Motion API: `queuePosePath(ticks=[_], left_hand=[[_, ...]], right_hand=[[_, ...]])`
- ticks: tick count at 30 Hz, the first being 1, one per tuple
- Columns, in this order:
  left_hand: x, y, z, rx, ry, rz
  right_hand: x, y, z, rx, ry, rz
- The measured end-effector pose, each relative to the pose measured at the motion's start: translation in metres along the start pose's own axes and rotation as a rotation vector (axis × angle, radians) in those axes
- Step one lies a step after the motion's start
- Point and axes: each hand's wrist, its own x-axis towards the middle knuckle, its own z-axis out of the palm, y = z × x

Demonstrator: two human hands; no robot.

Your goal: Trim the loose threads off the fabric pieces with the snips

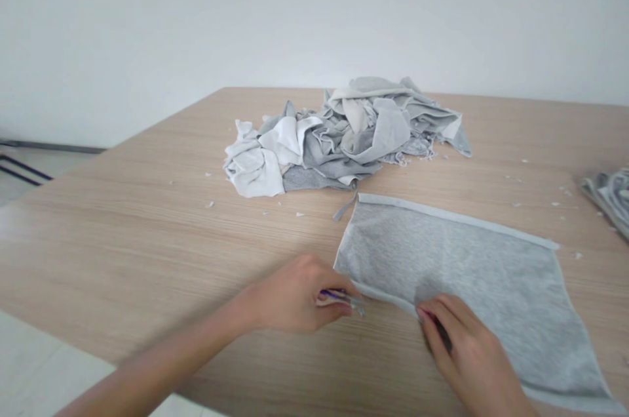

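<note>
A grey cloth piece (457, 259) with pale folded borders lies flat on the wooden table. At its near edge, my right hand (466, 345) is closed, pinching the pale border between thumb and fingers. My left hand (304, 292) is curled closed by the cloth's near left corner. Out of its fingers sticks a small slim tool (339, 296), purple with a silvery tip; blur hides its exact kind. Whether the left fingertips also touch the border, I cannot tell. A thin grey strip (345, 206) trails by the far left corner.
Behind the cloth is a crumpled heap of grey and white fabric pieces (354, 135). More folded fabric (612, 197) sits at the right edge of view. Small white scraps (210, 204) dot the table (122, 227). A white wall (295, 17) rises behind it.
</note>
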Motion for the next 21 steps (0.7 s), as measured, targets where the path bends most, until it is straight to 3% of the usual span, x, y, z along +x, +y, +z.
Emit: queuePosePath(ticks=[5,9,14,21], left_hand=[[-0.005,0.005,0.032,0.334,-0.103,0.147],[-0.012,0.004,0.044,0.475,-0.146,0.115],[-0.034,-0.015,0.037,0.485,-0.162,0.008],[-0.058,-0.067,0.003,0.499,-0.008,-0.239]], right_hand=[[-0.001,-0.005,0.004,0.007,0.031,0.024],[-0.001,-0.008,0.003,0.042,0.054,0.033],[0.000,-0.007,0.005,0.085,0.071,0.059],[-0.003,-0.007,0.008,0.050,0.097,-0.002]])
